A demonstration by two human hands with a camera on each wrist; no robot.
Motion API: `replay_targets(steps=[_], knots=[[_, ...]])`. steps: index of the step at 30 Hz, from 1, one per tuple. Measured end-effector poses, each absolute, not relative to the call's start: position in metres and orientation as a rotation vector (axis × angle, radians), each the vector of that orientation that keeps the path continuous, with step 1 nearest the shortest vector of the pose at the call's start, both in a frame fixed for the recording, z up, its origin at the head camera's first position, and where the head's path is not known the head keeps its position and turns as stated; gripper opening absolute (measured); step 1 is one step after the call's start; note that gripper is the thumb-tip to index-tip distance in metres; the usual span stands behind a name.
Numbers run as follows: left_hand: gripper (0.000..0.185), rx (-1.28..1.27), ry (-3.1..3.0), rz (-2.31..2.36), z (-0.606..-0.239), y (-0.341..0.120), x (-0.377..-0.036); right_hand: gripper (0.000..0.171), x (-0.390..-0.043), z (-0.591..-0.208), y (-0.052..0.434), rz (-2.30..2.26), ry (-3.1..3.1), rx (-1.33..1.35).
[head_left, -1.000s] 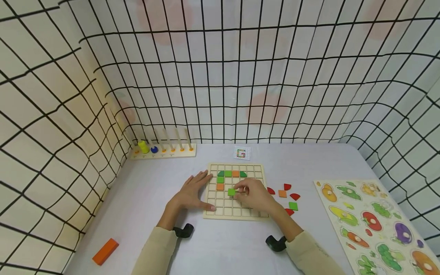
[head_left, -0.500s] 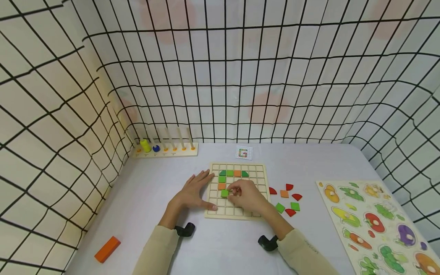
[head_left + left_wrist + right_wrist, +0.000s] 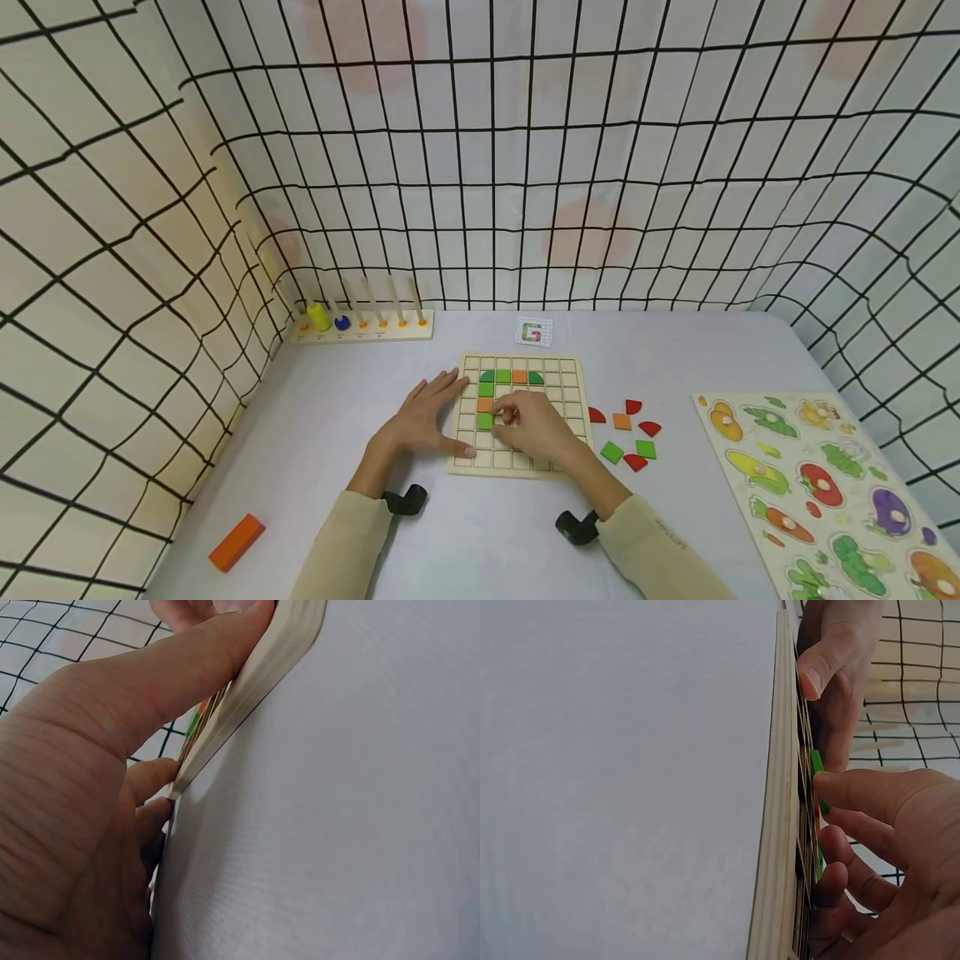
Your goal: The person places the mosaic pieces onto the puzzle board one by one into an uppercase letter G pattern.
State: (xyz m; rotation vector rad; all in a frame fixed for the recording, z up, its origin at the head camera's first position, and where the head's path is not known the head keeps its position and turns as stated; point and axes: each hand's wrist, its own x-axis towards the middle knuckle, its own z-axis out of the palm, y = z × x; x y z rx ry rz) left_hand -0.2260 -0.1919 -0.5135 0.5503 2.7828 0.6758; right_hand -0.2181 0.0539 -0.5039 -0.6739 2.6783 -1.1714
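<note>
The right hand (image 3: 536,427) is pinching a green square tile (image 3: 485,421) over the grid board (image 3: 520,468), below the orange tile (image 3: 485,405), and should be seating it squarely while the flat, spread left hand (image 3: 420,421) is steadying the board.

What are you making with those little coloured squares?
A person is filling a wooden grid board with coloured tiles. The right hand is setting a green square tile into a cell below an orange tile, while the left hand lies flat on the board's left edge. Spare red, orange and green pieces lie on the table to the right of the board.
</note>
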Motion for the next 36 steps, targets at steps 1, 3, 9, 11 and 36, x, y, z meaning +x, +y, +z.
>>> replay_targets(steps=[1,3,9,11,36], knots=[[0.124,0.552,2.785,0.673,-0.514,-0.192,-0.226,0.019,-0.218,-0.504,0.053,-1.166,2.684,-0.672],[0.123,0.559,2.79,0.68,-0.513,-0.192,-0.226,0.019,-0.217,-0.503,0.052,-1.159,2.694,-0.664],[0.123,0.561,2.791,0.672,-0.511,-0.192,-0.225,0.018,-0.217,-0.5,0.051,-1.16,2.704,-0.653],[0.123,0.558,2.791,0.667,-0.511,-0.192,-0.226,0.018,-0.216,-0.5,0.051,-1.173,2.698,-0.651],[0.125,0.552,2.795,0.677,-0.515,-0.191,-0.225,0.02,-0.213,-0.495,0.097,-1.299,2.684,-0.44]])
